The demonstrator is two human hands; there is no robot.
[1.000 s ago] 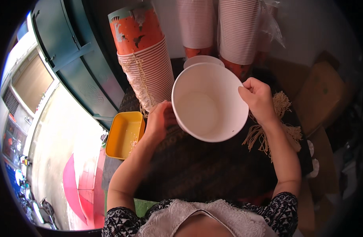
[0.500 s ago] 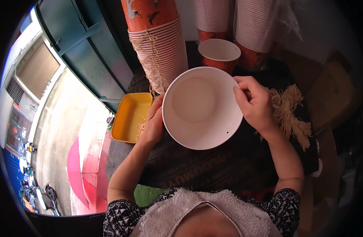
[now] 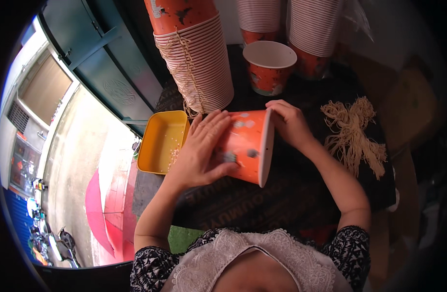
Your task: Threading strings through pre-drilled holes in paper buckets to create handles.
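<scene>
Held tub: orange tub (image 3: 247,141) turned on its side over the middle of the bench (image 3: 306,194), mouth toward the right edge; contact with the bench cannot be told.
Left hand: left hand (image 3: 201,151) spread wide, fingers and thumb spanning the base end of the orange tub; slight blur.
Right hand: right hand (image 3: 292,124) closed narrowly at the upper rim; whether it also holds a cord cannot be told.
Corded stack: inverted, nested stack (image 3: 204,68) toward the far left corner; knotted cords (image 3: 187,51) hang down along its rims. By appearance, cord is already fitted here.
Uncorded units: no cord shows on the visible side of the orange tub or of the standing tub (image 3: 269,78); both appear unfitted.
Loose cord: cord bundle (image 3: 357,134) lies near the right edge, untouched by either hand.
Standing tub interior: upright near the far edge; white inner wall visible, floor hidden.
Held tub interior: turned away from view; contents cannot be told.
Yellow tray: yellow tray (image 3: 155,136) at the left edge; small pale bits (image 3: 174,155) lie along its right side.
Rear stacks: two upright nested stacks (image 3: 260,17) (image 3: 315,29) at the far edge.
</scene>
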